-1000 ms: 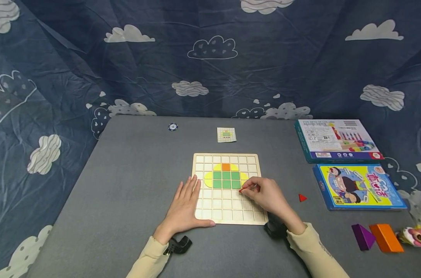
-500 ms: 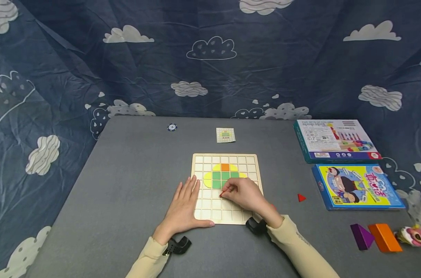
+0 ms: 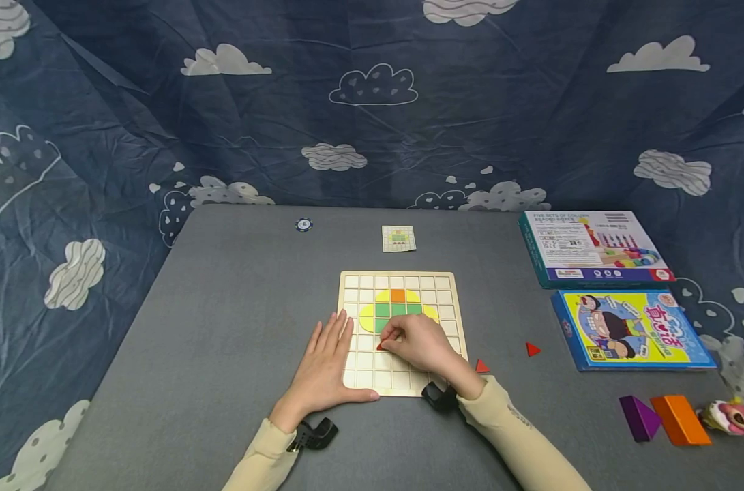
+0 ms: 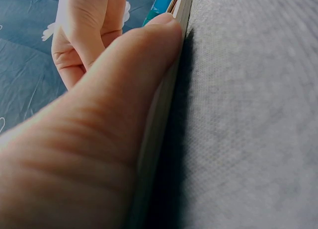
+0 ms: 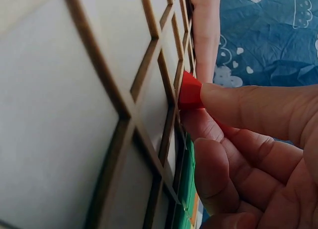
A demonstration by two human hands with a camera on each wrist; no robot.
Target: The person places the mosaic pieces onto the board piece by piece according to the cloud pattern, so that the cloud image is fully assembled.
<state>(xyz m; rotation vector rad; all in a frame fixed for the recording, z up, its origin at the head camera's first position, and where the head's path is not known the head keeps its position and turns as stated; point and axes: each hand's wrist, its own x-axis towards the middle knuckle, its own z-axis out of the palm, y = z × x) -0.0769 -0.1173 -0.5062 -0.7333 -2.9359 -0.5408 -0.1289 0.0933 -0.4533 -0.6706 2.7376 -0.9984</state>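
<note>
Right hand (image 3: pixel 422 346) pinches a small red piece (image 3: pixel 380 346) between thumb and fingers, low over the grid board (image 3: pixel 353 290) just below its green squares; only the right wrist view shows the piece (image 5: pixel 190 91) touching a grid rib. Left hand (image 3: pixel 325 361) lies flat, fingers straight, on the board's left edge, thumb (image 4: pixel 124 90) against its rim. Beside them, grey bench (image 3: pixel 224 307); beyond, cloud-print cloth (image 3: pixel 132 102).

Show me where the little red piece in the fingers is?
In the head view, the red piece is pinched by the right hand over the wooden grid board, just below the green squares, beside the left hand.
</note>
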